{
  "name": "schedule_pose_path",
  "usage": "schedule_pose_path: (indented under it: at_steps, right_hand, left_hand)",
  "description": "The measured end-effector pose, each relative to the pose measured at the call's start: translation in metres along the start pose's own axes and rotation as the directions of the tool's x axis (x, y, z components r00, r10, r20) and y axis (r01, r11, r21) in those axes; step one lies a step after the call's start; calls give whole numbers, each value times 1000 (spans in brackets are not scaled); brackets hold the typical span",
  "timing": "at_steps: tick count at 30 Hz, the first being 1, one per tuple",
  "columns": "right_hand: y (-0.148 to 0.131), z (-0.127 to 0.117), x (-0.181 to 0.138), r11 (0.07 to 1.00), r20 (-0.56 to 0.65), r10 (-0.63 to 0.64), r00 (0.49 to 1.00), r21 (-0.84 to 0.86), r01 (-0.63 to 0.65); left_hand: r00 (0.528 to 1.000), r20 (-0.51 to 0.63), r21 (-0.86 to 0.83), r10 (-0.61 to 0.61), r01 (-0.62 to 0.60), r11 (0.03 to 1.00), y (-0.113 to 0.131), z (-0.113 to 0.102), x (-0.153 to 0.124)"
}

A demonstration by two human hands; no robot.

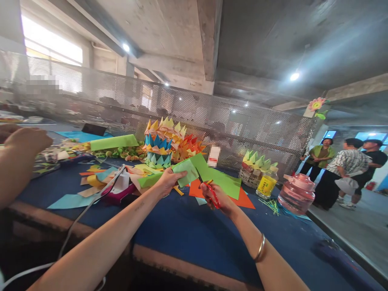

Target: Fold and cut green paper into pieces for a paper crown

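My left hand (pixel 169 181) is closed on a light green sheet of paper (pixel 187 171), pinched at its left edge. A brighter green sheet (pixel 218 178) spreads behind and to the right of it. In my right hand (pixel 223 198) is a pair of scissors with red handles (pixel 214 196). Their dark blades point up and left, touching the green paper. Whether the blades are apart I cannot tell. An orange sheet (pixel 246 199) lies under the green paper on the dark blue tabletop (pixel 176 234).
Folded-paper crowns (pixel 158 149) stand behind my hands. To the right are a basket (pixel 249 176), a yellow-labelled jar (pixel 267 184) and a pink water jug (pixel 297 194). A white cable (pixel 79 216) crosses on the left. Another person's arm (pixel 18 161) reaches in at far left; people (pixel 348 165) stand beyond.
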State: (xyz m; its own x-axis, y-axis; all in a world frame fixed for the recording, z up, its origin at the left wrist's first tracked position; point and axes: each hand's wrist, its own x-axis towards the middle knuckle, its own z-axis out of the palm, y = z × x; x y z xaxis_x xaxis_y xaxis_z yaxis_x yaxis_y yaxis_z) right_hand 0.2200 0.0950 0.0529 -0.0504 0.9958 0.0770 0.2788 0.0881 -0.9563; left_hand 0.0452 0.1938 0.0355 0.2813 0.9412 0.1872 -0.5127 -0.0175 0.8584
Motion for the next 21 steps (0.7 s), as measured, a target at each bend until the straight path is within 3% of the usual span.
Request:
schedule_pose_path:
  at_steps: [21]
  right_hand:
    - [16,0,14,998,-85,40,996,-46,-44]
  left_hand:
    - [1000,-18,15,-25,25,1000,4,3,-4]
